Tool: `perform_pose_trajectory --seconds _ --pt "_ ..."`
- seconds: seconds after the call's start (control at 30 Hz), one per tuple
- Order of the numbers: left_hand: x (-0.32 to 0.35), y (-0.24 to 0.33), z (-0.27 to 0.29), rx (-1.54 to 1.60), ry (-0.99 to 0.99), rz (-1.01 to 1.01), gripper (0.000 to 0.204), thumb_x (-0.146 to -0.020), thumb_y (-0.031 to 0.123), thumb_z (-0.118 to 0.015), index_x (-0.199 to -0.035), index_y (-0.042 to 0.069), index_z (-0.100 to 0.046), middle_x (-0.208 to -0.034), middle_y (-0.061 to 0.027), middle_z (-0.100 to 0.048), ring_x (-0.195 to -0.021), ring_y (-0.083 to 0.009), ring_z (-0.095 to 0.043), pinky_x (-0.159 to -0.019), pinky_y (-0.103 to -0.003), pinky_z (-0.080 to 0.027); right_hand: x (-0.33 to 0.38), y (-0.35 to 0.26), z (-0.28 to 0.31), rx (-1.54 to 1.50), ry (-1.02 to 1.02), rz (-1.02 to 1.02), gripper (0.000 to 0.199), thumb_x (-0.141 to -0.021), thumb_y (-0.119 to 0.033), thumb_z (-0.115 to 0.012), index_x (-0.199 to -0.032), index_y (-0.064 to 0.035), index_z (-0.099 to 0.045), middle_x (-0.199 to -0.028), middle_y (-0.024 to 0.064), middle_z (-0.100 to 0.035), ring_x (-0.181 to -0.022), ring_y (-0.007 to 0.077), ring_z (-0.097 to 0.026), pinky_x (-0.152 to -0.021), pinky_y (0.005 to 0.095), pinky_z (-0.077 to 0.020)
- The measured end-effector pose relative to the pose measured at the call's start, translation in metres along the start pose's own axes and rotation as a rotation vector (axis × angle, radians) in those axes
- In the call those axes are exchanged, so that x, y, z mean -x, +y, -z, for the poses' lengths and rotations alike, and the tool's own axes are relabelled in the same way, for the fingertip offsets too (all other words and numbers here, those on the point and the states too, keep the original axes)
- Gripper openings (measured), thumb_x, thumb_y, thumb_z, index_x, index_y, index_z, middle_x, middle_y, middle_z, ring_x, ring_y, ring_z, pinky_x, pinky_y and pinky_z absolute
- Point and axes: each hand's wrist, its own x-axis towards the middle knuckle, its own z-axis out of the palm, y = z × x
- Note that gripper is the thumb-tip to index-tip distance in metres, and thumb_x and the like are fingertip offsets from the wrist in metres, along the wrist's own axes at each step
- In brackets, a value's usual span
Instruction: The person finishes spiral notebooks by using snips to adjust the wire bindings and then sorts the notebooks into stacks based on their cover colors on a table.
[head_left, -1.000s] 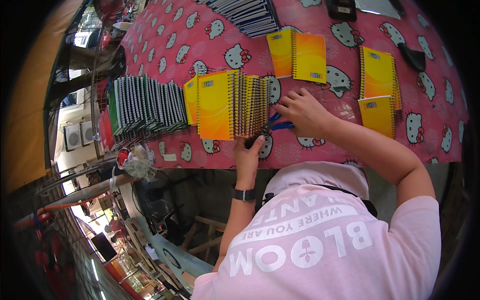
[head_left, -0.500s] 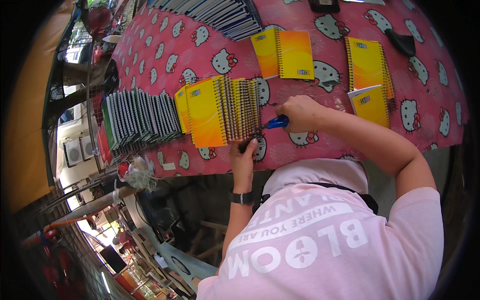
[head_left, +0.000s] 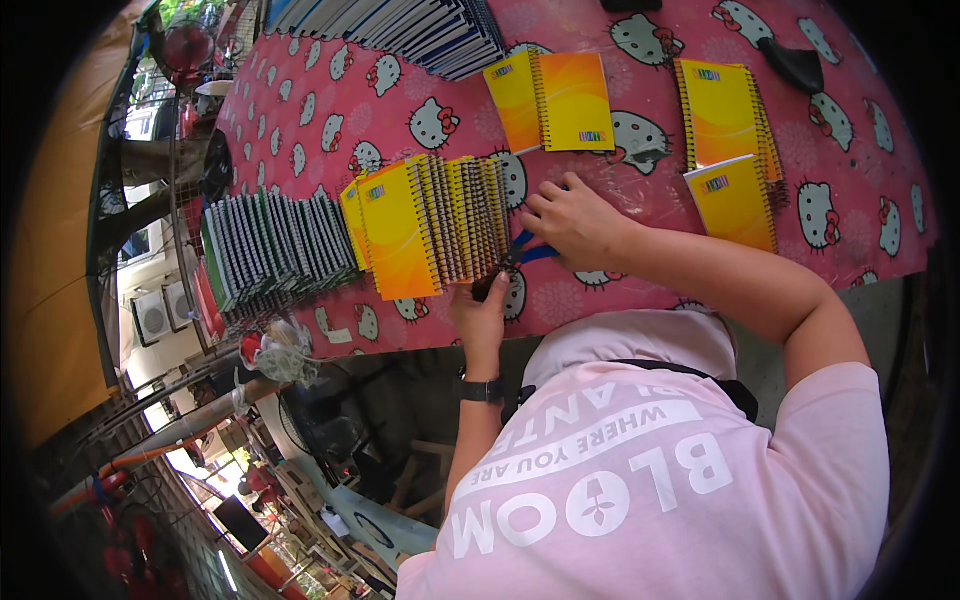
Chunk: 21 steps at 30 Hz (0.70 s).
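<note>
My right hand (head_left: 578, 222) is at the blue-handled pliers (head_left: 538, 251), its fingers loosened around the spread handles. Their dark jaws point left at the lower right end of a row of yellow-orange spiral notebooks (head_left: 400, 232). Just below that end is my left hand (head_left: 478, 315), thumb up and fingers curled. Something dark (head_left: 484, 288) shows between its thumb and fingers, too small to make out. The notebooks lean on one another with their wire coils facing right.
Green-edged spiral notebooks (head_left: 280, 245) stand left of the yellow row. Blue-and-white books (head_left: 400, 35) line the far edge. More yellow notebooks lie at the far middle (head_left: 575, 100) and right (head_left: 720, 115). A black object (head_left: 792, 65) rests far right on the pink patterned tablecloth (head_left: 440, 325).
My right hand's fingers have loosened and lifted, and the pliers' blue handles have spread apart. The left hand stays by the row's lower end. The whole view has shifted slightly.
</note>
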Motion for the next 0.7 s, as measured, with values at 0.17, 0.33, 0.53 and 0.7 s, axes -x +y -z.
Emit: perform_pose_trajectory --seconds 0.17,0.33,0.53,0.7 --pt "0.001 0.002 -0.001 -0.027 0.003 0.029 0.027 -0.077 0.018 -0.069 -0.094 -0.001 -0.061 -0.082 -0.0081 -0.067 -0.072 -0.0157 -0.061 -0.067 -0.029 -0.046 -0.005 0.003 -0.002 -0.116 -0.255 -0.084 0.035 -0.06 -0.017 -0.07 -0.091 -0.0068 -0.058 -0.088 0.0073 -0.056 -0.088 0.0233 -0.053 -0.076 0.0347 -0.0399" --pt "0.004 -0.003 0.004 0.168 -0.061 0.201 0.027 -0.078 0.019 -0.069 -0.095 -0.001 -0.061 -0.079 -0.0062 -0.065 -0.064 -0.0116 -0.057 -0.059 -0.024 -0.044 0.0 0.007 0.006 -0.117 -0.278 -0.109 0.03 -0.063 -0.016 -0.067 -0.091 -0.0059 -0.06 -0.089 0.0082 -0.059 -0.092 0.0231 -0.055 -0.078 0.038 -0.041" --pt "0.006 0.011 -0.009 0.056 -0.077 0.179 0.028 -0.076 0.02 -0.071 -0.093 -0.001 -0.062 -0.069 -0.0004 -0.059 -0.054 -0.0048 -0.047 -0.048 -0.02 -0.036 0.0 0.003 0.007 0.085 -0.085 -0.015 0.028 -0.066 -0.018 -0.065 -0.09 -0.0062 -0.06 -0.091 0.0084 -0.059 -0.095 0.0223 -0.054 -0.078 0.0386 -0.0406" --pt "0.001 -0.006 -0.012 -0.022 -0.044 0.09 0.026 -0.076 0.018 -0.07 -0.092 -0.001 -0.063 -0.07 -0.0006 -0.06 -0.055 -0.0058 -0.049 -0.049 -0.02 -0.038 -0.003 0.002 -0.005 0.052 -0.132 0.01 0.023 -0.066 -0.018 -0.063 -0.087 -0.0066 -0.061 -0.082 0.0078 -0.06 -0.082 0.0234 -0.059 -0.073 0.0355 -0.0434"
